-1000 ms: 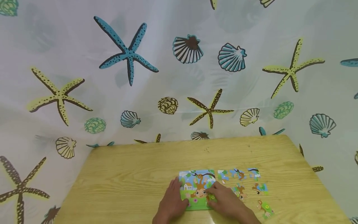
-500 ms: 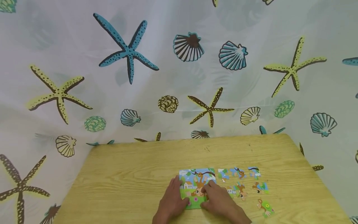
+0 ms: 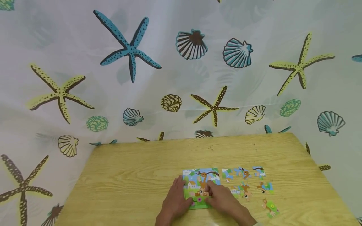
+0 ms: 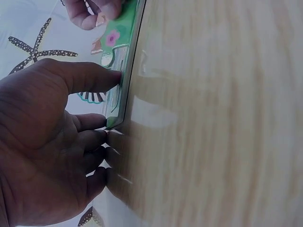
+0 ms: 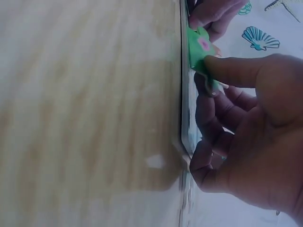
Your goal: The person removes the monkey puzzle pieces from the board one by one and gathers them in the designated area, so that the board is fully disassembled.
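Observation:
A flat jigsaw puzzle board (image 3: 190, 176) with a monkey, house and flower picture lies at the table's front middle. Along its left side rest the fingers of my left hand (image 3: 176, 199), its thumb pressing the front edge near the corner; the left wrist view shows those fingers loosely bent. My right hand (image 3: 222, 197) works over the board's right half. Between its thumb and fingers it pinches a green puzzle piece (image 5: 197, 54) with a pink flower, tilted up from the board in the right wrist view. The hand hides part of the monkey's face in the head view.
Several loose puzzle pieces lie right of the board: a top row with a branch piece (image 3: 258, 172), an eye piece (image 3: 265, 188) below, and a green ear piece (image 3: 270, 207) nearest the front. Behind the wooden table (image 3: 135, 169) hangs a starfish-and-shell curtain (image 3: 158, 75).
My right hand has shifted a little left over the board, uncovering a loose house piece to its right. The left hand keeps its place at the board's left side.

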### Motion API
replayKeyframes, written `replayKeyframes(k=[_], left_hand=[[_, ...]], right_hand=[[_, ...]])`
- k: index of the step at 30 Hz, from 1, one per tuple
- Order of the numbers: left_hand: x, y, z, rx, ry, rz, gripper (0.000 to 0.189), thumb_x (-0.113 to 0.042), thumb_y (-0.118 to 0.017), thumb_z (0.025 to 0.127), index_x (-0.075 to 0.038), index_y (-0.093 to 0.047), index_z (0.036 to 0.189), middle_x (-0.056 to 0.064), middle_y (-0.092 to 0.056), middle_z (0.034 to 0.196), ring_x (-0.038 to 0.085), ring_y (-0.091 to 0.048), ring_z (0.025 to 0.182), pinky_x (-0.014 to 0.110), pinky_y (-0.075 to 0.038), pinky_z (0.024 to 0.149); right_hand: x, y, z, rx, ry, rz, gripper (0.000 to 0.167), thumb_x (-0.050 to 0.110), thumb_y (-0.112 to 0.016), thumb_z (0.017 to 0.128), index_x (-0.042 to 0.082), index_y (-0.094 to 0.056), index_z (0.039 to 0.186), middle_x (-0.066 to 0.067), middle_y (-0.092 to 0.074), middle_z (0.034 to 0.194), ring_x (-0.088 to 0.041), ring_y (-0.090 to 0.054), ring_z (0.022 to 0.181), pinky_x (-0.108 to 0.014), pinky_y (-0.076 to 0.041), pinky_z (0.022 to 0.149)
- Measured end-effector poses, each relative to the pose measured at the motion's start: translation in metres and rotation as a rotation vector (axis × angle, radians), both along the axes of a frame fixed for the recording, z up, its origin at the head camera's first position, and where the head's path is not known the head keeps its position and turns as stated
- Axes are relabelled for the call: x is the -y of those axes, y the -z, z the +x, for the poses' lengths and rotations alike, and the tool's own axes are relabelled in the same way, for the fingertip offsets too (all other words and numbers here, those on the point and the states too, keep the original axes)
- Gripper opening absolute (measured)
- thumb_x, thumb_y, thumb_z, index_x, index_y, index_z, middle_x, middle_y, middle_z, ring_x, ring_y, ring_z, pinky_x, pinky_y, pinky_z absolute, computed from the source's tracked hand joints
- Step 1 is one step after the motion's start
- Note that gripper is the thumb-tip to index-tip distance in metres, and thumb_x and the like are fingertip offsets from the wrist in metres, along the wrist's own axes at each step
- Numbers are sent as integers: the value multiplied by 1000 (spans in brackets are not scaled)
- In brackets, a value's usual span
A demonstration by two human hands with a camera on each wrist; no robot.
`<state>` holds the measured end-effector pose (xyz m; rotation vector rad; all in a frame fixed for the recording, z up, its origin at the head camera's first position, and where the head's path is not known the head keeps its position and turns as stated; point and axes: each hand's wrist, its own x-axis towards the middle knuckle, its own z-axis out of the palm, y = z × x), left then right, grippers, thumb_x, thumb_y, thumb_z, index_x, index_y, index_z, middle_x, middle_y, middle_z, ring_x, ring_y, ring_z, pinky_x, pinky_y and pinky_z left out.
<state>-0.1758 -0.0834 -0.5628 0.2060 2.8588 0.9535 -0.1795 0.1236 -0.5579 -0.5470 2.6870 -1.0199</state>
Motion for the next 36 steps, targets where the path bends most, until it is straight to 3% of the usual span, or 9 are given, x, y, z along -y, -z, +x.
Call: replayKeyframes(k=[7,11,18,24,29,36], left_hand=[[-2,-1,1,2,-1,3,70,-21,-68,77,3,-42,137,22,-28,156,41,-28,144,57,-29,115],[-2,1,0,12,-14,-7,73,-22,-69,76,1,-42,139,21,-28,156,41,-29,144,58,-30,114],[-2,0,-1,39,-21,-2,72,-23,-69,77,1,-43,139,19,-27,158,39,-25,146,57,-28,116],[-5,2,-1,39,-18,-17,74,-26,-69,76,0,-42,140,19,-27,157,39,-26,145,56,-29,115],[-3,2,-1,40,-17,-28,72,-25,-67,77,1,-42,140,20,-26,158,39,-25,146,55,-27,117],[-2,2,-1,76,-2,14,76,-27,-67,81,0,-36,145,19,-23,159,39,-20,148,56,-22,119]], right_hand=[[-28,-6,11,0,9,-93,12,14,-63,92,14,-56,101,8,-54,82,-2,-45,65,-19,-41,60],[-51,-10,21,9,46,-65,11,14,-63,92,14,-57,100,8,-56,82,-1,-45,63,-19,-41,57],[-94,-5,36,49,95,-51,11,11,-62,91,12,-57,102,5,-57,82,-1,-46,65,-18,-44,60],[-120,-3,46,61,180,39,14,14,-66,90,19,-61,102,9,-60,85,2,-50,72,-20,-45,62],[-125,-2,47,64,220,103,16,16,-69,87,22,-63,101,12,-59,83,1,-49,70,-21,-44,61],[-118,-4,47,-20,238,117,24,10,-77,78,16,-67,99,8,-62,96,-9,-59,88,-29,-56,77]])
